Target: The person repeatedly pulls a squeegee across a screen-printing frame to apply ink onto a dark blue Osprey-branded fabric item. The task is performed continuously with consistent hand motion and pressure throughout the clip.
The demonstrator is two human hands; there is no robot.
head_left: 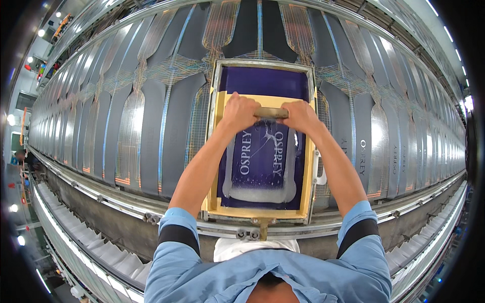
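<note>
Both my arms reach forward over a framed printing screen [309, 202] with purple mesh [265, 83]. My left hand [240, 112] is closed around the left end of a squeegee [272, 112], and my right hand [301, 117] is closed around its right end. The squeegee lies crosswise in the upper half of the screen. Below it, pale lettering and a bird-like figure show in the mesh. Whitish ink [258, 194] forms a U-shaped smear along the sides and lower part. The squeegee's blade edge is hidden from view.
The screen sits on a long printing table covered with dark grey cut panels [151, 121] in rows, some at right bearing pale prints. A metal rail [116, 202] runs along the near edge, with a clamp [248, 234] by the screen. White folded material [101, 242] lines the nearer side.
</note>
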